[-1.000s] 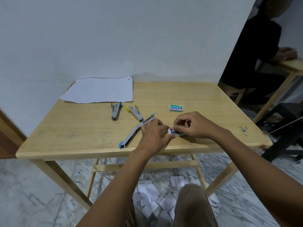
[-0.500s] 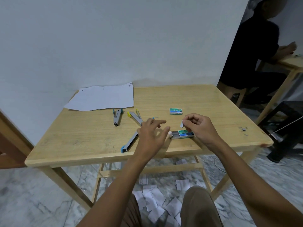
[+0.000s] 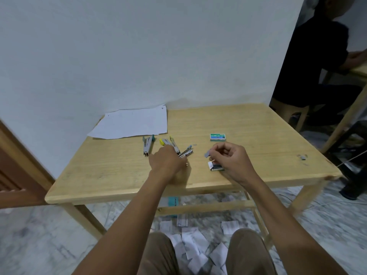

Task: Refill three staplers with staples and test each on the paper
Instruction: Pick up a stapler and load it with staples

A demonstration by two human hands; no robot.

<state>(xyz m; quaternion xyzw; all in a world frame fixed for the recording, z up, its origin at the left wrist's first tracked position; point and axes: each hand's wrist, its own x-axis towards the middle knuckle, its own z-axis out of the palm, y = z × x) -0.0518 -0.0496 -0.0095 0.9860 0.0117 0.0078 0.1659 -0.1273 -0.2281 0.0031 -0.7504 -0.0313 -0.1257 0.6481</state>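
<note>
the step in hand looks like loading a stapler: a strip is out of its box but not yet in any magazine. the right hand (image 3: 230,157) hovers just above the open staple box (image 3: 215,168), close to the near edge of the table (image 3: 258,126). its thumb and forefinger are pinched on a short grey strip of staples (image 3: 207,155) that sticks out to the left, and the other fingers are loosely curled.

the left hand (image 3: 168,161) is down over the blue-tipped stapler (image 3: 186,152), with the back of the hand to the camera and the forearm coming in straight from the near side. its fingers point down and away and are hidden, so i cannot tell whether they are clamped on the stapler or only resting on it. only the stapler's right end shows past the knuckles, and it seems to lie swung open.

the yellow stapler (image 3: 169,142) lies just beyond the left hand, and the teal stapler (image 3: 147,145) lies to its left, a little apart. the paper (image 3: 131,124) lies at the far left by the wall, untouched. a closed staple box (image 3: 218,136) sits just beyond the right hand.

the next move probably calls for carrying the strip left to the open channel, legs down and in line with the rail, while the left hand holds the stapler steady. the strip is small and likely brittle, so a tilted entry could jam or snap it.
</note>
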